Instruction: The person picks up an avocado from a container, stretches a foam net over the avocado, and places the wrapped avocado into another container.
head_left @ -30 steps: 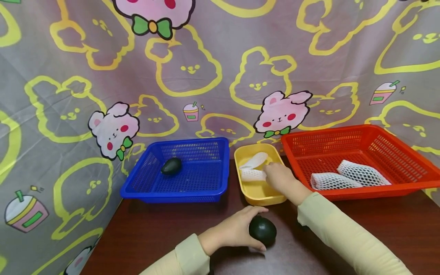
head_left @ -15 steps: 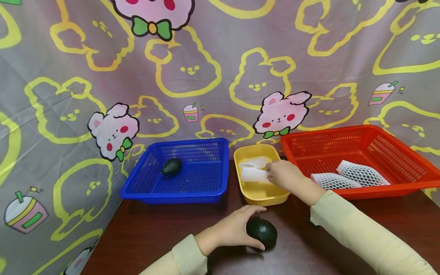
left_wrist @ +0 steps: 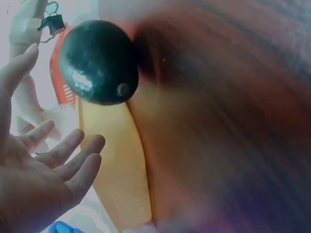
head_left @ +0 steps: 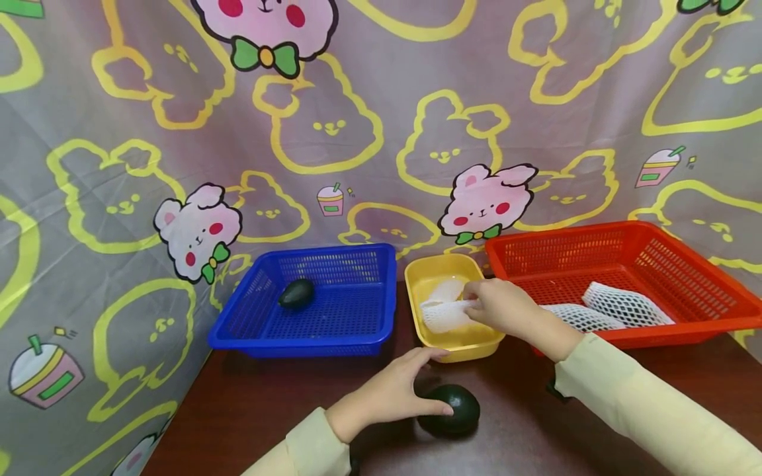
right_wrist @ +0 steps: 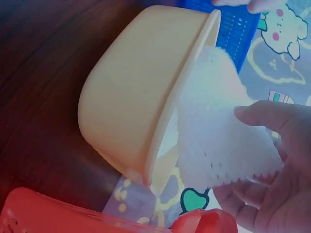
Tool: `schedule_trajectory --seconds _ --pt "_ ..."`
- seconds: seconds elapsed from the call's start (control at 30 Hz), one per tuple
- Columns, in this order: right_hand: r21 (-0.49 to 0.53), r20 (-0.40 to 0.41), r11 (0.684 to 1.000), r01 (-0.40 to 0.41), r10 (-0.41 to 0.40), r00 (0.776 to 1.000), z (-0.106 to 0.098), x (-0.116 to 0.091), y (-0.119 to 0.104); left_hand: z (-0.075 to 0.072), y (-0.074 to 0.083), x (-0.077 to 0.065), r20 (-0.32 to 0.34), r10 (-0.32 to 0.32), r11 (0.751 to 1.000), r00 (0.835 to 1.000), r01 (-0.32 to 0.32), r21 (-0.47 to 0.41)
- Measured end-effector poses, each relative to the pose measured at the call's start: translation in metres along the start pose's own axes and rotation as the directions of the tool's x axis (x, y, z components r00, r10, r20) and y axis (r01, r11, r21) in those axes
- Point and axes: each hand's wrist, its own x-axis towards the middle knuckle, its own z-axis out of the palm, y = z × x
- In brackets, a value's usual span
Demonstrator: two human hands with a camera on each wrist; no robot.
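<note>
A dark green avocado (head_left: pixel 455 411) lies on the brown table in front of the yellow tub (head_left: pixel 464 354). My left hand (head_left: pixel 389 391) is beside it, fingers spread and relaxed. In the left wrist view a gap shows between the fingers and the avocado (left_wrist: pixel 99 63). My right hand (head_left: pixel 506 307) pinches a white foam net sleeve (head_left: pixel 443 316) at the yellow tub. The right wrist view shows the thumb on top of the foam net sleeve (right_wrist: pixel 214 121), part of which is still inside the tub's rim. Another white foam net (head_left: pixel 446 289) lies behind it in the tub.
To the left stands a blue basket (head_left: pixel 333 347) with a second avocado (head_left: pixel 296 293) in it. A red basket (head_left: pixel 661 337) on the right holds two net-wrapped items (head_left: pixel 628 305). A patterned cloth (head_left: pixel 369 132) hangs right behind the containers.
My left hand has loosened from the avocado and drawn slightly left. My right hand has moved a little right and toward me, pulling the foam net sleeve along within the tub.
</note>
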Motion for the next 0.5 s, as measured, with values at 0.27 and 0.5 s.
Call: schedule_trajectory --seconds 0.27,0.5 --pt "0.044 -0.05 0.997 0.069 -0.066 0.997 -0.004 -0.005 0.001 -0.016 0.001 -0.003 -0.097 -0.005 1.0 0.995 0.003 -0.02" --pt "0.06 -0.108 0.99 0.125 -0.118 0.987 -0.011 -0.014 0.004 -0.031 0.007 -0.004 -0.201 0.003 0.998 0.98 -0.014 -0.056"
